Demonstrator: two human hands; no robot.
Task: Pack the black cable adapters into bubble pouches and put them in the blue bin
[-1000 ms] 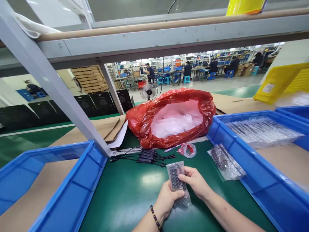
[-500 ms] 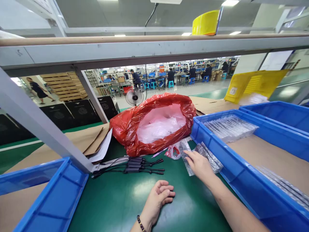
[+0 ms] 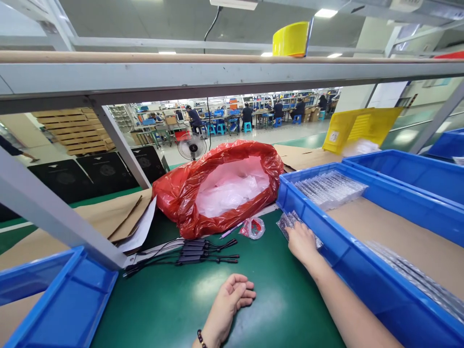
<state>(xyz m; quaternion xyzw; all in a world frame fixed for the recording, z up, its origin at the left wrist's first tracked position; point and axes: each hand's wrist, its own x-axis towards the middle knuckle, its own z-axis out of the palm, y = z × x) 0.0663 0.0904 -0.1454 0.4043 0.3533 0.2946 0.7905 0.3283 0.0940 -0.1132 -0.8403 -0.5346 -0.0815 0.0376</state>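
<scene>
My right hand [image 3: 303,242] is at a small pile of clear bubble-wrap packets [image 3: 290,220], which lies against the near side of a blue bin. Its fingers are bent over a packet there and cover part of the pile. My left hand [image 3: 234,297] rests on the green table, palm turned inward and fingers loosely curled, holding nothing. Several black cables with slim dark boxes [image 3: 194,252] lie side by side to its upper left. A red plastic bag [image 3: 170,198] with white translucent bags [image 3: 232,193] inside stands open at the back.
The blue bin [image 3: 339,237] on the right holds rows of bubble-wrapped packets [image 3: 328,187] on cardboard. Another blue bin [image 3: 72,295] stands at the left. A tape roll [image 3: 258,229] and a pen [image 3: 230,231] lie before the bag. A metal shelf beam [image 3: 224,75] crosses overhead.
My right hand has moved right with the bubble-wrap packet, from beside the tape roll onto the pile by the bin. My left hand has hardly moved. The view has shifted slightly right.
</scene>
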